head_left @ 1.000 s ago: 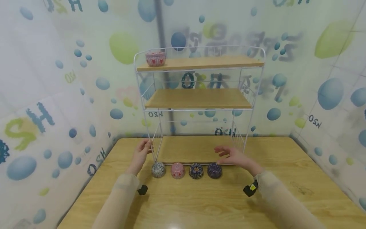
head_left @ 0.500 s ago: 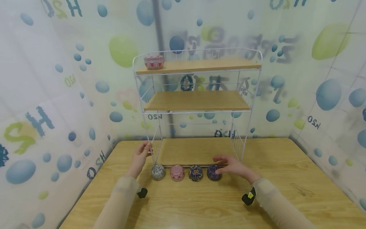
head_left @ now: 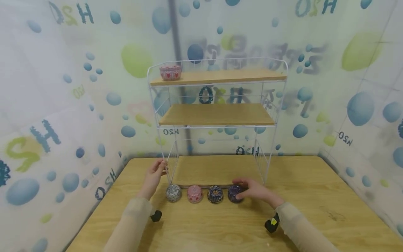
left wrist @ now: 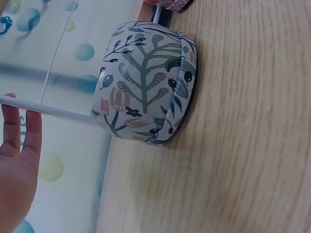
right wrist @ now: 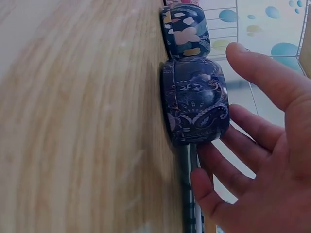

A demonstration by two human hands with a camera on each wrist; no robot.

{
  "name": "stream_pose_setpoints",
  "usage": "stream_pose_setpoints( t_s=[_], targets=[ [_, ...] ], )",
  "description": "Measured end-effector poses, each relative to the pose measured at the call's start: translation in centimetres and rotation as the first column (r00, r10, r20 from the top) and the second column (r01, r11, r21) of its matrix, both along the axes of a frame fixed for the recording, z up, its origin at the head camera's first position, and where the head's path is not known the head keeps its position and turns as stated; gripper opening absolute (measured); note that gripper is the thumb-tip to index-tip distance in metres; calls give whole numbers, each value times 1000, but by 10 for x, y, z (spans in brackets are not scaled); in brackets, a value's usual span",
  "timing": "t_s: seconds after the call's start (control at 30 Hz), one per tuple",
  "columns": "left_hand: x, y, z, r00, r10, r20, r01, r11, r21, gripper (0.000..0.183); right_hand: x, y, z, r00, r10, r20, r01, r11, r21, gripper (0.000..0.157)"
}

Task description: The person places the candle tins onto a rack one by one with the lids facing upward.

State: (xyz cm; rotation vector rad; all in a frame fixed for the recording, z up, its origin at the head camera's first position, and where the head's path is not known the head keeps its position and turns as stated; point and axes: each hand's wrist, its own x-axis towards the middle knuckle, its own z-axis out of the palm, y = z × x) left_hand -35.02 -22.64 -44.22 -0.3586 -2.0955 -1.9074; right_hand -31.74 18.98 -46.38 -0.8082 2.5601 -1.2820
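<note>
My left hand (head_left: 154, 176) pinches the left front post of a white wire shelf rack (head_left: 217, 127); two fingertips show at the rod in the left wrist view. Beside that post stands a small round white tin (left wrist: 143, 82) with a leaf pattern. My right hand (head_left: 256, 191) is around the dark purple paisley tin (right wrist: 197, 102), fingers spread and only loosely bent. One finger stands apart from the tin; whether the others touch it I cannot tell. Between these two tins stand a pink tin (head_left: 195, 194) and a navy patterned tin (head_left: 215, 194).
A pink tin with red hearts (head_left: 170, 72) sits at the left end of the rack's top board (head_left: 233, 75). Below it are the middle board (head_left: 217, 113) and the bottom board (head_left: 217, 168). The rack stands on a wooden table (head_left: 201, 227) before a patterned wall covering.
My right hand has come down and in around the purple tin. The left hand stays at the post. The head view has tilted up slightly, so everything sits lower in it.
</note>
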Motion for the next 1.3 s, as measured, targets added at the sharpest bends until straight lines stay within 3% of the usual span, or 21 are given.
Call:
stream_pose_setpoints(
  t_s=[0.5,0.6,0.77,1.3],
  targets=[
    [-3,3,3,1000,-4,4,4,999,36,22,2,1,-8,996,-84,-15,84,996,16,60],
    [0,5,9,1000,-6,22,6,999,42,20,1,1,-7,997,-80,-17,80,997,8,59],
    [15,10,25,999,-23,28,23,1000,22,21,0,2,-7,997,-71,-14,71,997,8,59],
    [18,10,27,999,-13,29,12,999,31,13,1,5,-6,999,-30,17,30,1000,-2,62]
  ],
)
